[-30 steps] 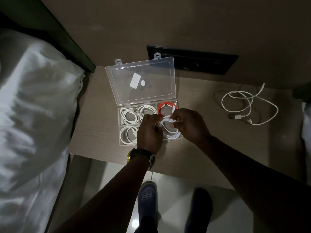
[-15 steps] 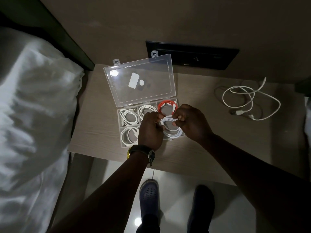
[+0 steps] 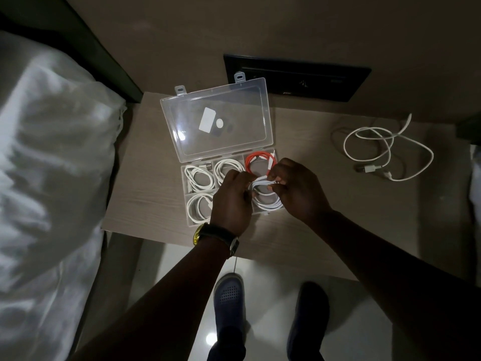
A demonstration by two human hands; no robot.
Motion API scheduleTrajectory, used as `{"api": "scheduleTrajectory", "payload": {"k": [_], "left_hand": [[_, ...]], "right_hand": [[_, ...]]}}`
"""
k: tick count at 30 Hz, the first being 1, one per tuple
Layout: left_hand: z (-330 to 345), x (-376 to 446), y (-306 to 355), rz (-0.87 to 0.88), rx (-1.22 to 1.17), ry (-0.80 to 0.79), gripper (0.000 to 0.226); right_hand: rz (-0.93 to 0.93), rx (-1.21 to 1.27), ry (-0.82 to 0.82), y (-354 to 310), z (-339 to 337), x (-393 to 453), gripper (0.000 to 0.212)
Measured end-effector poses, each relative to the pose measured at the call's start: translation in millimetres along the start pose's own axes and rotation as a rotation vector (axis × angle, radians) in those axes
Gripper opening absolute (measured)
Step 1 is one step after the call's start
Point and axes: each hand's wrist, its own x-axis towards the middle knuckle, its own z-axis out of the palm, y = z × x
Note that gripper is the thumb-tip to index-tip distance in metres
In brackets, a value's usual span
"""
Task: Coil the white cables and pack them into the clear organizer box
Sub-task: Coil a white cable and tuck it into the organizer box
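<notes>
The clear organizer box point(image 3: 185, 199) lies open on the wooden bedside table, its lid point(image 3: 216, 118) tilted back. Coiled white cables fill the back-left point(image 3: 198, 177), back-middle point(image 3: 227, 168) and front-left point(image 3: 198, 207) compartments, and a red cable point(image 3: 260, 162) fills the back-right one. Both hands hold a coiled white cable point(image 3: 266, 198) over the front-right compartment. My left hand point(image 3: 231, 201) grips its left side and my right hand point(image 3: 296, 188) pinches its top. A loose white cable point(image 3: 385, 149) lies uncoiled at the right.
A bed with white sheets point(image 3: 52, 178) borders the table on the left. A black socket panel point(image 3: 296, 79) sits in the wall behind the box. The table's front edge point(image 3: 286, 261) runs under my forearms, with tiled floor and my shoes point(image 3: 229, 295) below.
Both hands keep working the same coil over the front-right compartment, with only small finger shifts. The view has moved slightly.
</notes>
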Motion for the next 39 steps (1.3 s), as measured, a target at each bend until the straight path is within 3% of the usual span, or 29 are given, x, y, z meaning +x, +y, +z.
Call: {"api": "scheduleTrajectory", "payload": {"k": [8, 12, 23, 28, 31, 39], "left_hand": [[-2.8, 10.5, 4.0, -0.070, -0.049, 0.054, 0.027], [-0.1, 6.3, 8.8, -0.102, -0.047, 0.030, 0.029], [6.0, -12.2, 2.9, -0.019, -0.005, 0.020, 0.031], [6.9, -11.4, 3.1, -0.046, -0.002, 0.003, 0.031], [6.3, -11.1, 4.3, -0.033, 0.009, -0.012, 0.030], [7.5, -9.8, 2.0, -0.029, -0.004, -0.035, 0.029]], "right_hand": [[0.079, 0.058, 0.036, -2.1, -6.4, 10.1, 0.013], [0.124, 0.054, -0.023, 1.2, -8.8, 13.8, 0.013], [0.048, -0.036, -0.086, -4.9, -4.7, 7.7, 0.018], [0.211, 0.092, -0.101, -9.4, -9.3, 8.1, 0.024], [0.145, 0.070, -0.185, -2.3, -16.5, 1.3, 0.010], [-0.081, 0.039, -0.150, -4.7, -10.6, -9.7, 0.018]]}}
